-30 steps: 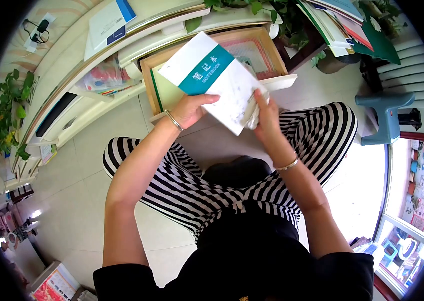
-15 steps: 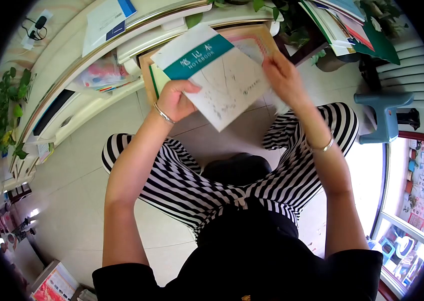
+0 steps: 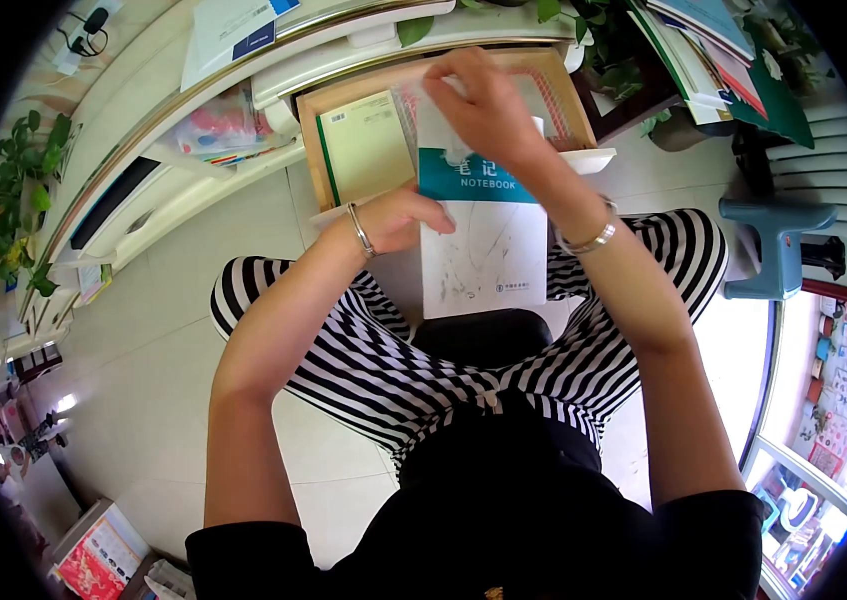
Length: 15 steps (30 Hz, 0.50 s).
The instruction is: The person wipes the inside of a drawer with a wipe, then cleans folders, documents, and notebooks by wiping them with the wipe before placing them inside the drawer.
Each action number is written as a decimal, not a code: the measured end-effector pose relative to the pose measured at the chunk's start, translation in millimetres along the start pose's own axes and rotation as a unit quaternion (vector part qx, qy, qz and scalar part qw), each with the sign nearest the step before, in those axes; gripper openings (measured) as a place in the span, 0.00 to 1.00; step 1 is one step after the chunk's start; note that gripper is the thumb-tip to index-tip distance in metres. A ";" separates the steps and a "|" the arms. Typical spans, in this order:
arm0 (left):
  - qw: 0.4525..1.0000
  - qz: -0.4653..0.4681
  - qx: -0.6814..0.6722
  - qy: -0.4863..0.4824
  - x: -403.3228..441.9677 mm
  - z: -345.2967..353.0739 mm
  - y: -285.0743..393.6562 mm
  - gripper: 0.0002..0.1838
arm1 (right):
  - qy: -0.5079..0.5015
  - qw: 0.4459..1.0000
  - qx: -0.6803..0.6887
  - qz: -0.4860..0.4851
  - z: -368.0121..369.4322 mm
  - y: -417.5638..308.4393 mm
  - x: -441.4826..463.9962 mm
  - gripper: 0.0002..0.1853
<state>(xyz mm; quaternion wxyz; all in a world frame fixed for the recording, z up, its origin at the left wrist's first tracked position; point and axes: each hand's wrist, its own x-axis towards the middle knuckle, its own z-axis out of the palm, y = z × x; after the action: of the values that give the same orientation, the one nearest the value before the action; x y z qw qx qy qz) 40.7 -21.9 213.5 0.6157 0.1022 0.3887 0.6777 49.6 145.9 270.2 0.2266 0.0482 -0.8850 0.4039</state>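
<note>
A notebook point(image 3: 483, 250) with a white cover and a teal band lettered NOTEBOOK is held nearly upright in front of the open drawer. My left hand point(image 3: 401, 218) grips its left edge, with the thumb on the cover. Over the notebook's upper part is my right hand point(image 3: 483, 105), fingers curled in. A whitish, blurred bit shows just under those fingers; what it is I cannot make out. The right forearm hides the notebook's upper right corner.
The wooden drawer point(image 3: 320, 185) holds a pale green booklet point(image 3: 368, 145) and a red-patterned item point(image 3: 548, 95). Papers point(image 3: 228, 40) lie on the desk. A blue stool point(image 3: 773, 240) stands at right, below stacked folders point(image 3: 713, 60) and plants.
The notebook has turned from a slant to nearly upright and come lower and to the right. My right hand has left its right edge and moved up and left over its top.
</note>
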 end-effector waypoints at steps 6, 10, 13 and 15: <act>0.999 -0.017 -0.049 0.011 -3.7 -1.6 7.1 0.18 | 0.005 0.998 0.060 -0.007 24.8 -3.4 -17.1 0.13; 0.991 -0.050 -0.121 -0.021 -1.6 -7.1 5.9 0.16 | -0.047 0.997 -0.001 -0.064 24.2 4.0 -30.3 0.19; 0.989 0.001 -0.149 -0.009 3.9 -12.2 2.8 0.17 | -0.086 0.994 -0.015 -0.066 25.9 1.5 -40.7 0.22; 0.989 0.023 -0.145 -0.008 4.4 -12.4 4.7 0.20 | -0.104 0.994 0.007 -0.044 26.0 -1.0 -46.4 0.23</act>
<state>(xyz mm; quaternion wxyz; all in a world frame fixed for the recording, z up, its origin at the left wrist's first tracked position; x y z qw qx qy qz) 28.6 -22.6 206.7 0.6115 0.0263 0.2790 0.7400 81.9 121.6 235.6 0.1508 0.1308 -0.8977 0.3929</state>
